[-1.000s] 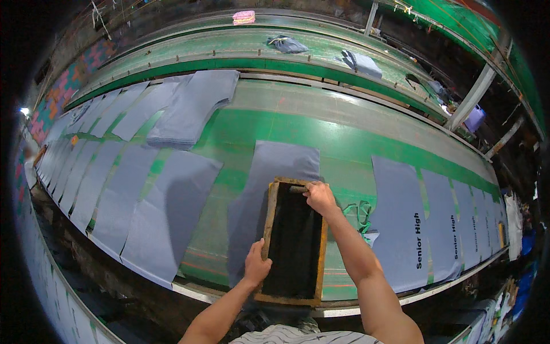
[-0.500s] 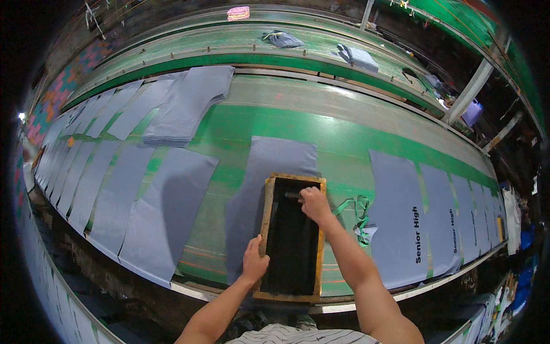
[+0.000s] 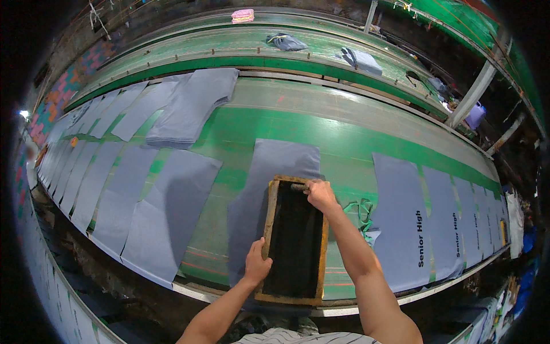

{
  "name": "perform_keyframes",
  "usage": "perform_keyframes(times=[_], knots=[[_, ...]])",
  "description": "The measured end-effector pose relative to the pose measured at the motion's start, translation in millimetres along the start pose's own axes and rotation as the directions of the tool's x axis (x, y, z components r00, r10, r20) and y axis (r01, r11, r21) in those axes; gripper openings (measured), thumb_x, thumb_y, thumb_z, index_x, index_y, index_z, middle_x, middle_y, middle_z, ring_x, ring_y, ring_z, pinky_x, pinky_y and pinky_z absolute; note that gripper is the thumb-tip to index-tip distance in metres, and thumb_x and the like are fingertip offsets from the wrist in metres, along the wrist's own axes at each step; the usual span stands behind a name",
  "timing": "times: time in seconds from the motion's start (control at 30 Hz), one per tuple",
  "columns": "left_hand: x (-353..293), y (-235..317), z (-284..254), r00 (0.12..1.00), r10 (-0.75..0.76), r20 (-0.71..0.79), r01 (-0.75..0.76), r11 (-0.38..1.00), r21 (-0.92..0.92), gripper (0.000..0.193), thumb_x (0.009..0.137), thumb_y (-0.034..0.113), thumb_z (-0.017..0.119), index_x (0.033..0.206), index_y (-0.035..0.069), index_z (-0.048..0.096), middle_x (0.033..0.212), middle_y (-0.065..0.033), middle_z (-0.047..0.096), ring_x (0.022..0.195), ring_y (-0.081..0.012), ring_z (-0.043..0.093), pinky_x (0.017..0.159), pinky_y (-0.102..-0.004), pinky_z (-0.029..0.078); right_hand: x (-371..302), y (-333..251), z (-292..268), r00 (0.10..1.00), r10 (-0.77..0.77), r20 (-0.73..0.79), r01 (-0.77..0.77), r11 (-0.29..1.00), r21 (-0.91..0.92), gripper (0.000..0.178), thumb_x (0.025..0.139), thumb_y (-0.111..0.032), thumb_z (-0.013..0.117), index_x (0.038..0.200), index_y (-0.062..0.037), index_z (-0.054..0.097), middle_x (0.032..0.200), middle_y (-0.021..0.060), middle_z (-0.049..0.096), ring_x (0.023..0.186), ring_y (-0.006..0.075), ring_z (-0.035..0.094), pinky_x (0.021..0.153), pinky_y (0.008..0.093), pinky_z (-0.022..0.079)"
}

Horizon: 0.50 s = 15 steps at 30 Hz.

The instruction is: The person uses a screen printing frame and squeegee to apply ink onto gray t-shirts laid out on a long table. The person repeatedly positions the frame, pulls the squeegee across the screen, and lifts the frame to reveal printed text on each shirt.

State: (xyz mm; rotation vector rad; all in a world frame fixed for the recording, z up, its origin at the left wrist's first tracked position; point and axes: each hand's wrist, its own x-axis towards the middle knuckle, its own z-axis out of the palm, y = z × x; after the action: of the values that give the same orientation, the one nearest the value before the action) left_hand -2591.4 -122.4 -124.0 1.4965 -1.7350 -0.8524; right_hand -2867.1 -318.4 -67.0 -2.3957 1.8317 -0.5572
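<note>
A screen printing frame (image 3: pixel 269 235) with yellowish wooden edges and dark mesh lies over a grey-blue fabric piece (image 3: pixel 286 156) on the long green table. My left hand (image 3: pixel 258 262) is closed around the frame's left edge, below its middle. At the far end of the mesh my right hand (image 3: pixel 322 195) grips a small squeegee (image 3: pixel 299 187), mostly covered by the fingers. Just right of the frame lies a tangle of green strips (image 3: pixel 361 214) beside a fabric piece (image 3: pixel 398 218) printed with black lettering.
Rows of cut fabric pieces (image 3: pixel 172 212) cover the table's left side. A fabric stack (image 3: pixel 197 106) sits at the far left. More printed pieces (image 3: pixel 444 229) line the right end. Behind runs another long table (image 3: pixel 229 50) holding bundles (image 3: pixel 286 42); a metal post (image 3: pixel 472 97) stands far right.
My right hand has moved with the squeegee to the far end of the frame. My left hand keeps its hold on the left edge. The whole view has shifted slightly.
</note>
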Motion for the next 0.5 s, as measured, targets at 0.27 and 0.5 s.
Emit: perform_keyframes(times=[0.27,0.5], knots=[[-2.5,-1.0,-0.1,1.0,0.001,-0.02,-0.001,1.0,0.006,0.071,0.076,0.0,0.066,0.144,-0.005,0.048,0.137,-0.026,0.055,0.129,-0.045,0.053,0.111,-0.0461,0.044,-57.9,-16.6,18.1,0.993,-0.117,0.014,0.115,0.988,0.108,0.012,0.081,-0.011,0.074,0.086,-0.0038,0.065,0.09,0.0158,0.068,0.092,0.0376,0.064,0.081,0.0486,0.053],[0.8,-4.5,5.1,0.999,0.031,-0.038,-0.03,0.999,0.026,0.071,0.075,0.0,0.066,0.143,-0.006,0.047,0.133,-0.0256,0.056,0.127,-0.0446,0.054,0.11,-0.0467,0.045,-181.6,-87.0,0.8,0.995,-0.096,-0.001,0.094,0.975,0.203,0.016,0.074,-0.002,0.071,0.088,-0.0031,0.063,0.095,0.0136,0.067,0.093,0.0359,0.063,0.083,0.0461,0.054]])
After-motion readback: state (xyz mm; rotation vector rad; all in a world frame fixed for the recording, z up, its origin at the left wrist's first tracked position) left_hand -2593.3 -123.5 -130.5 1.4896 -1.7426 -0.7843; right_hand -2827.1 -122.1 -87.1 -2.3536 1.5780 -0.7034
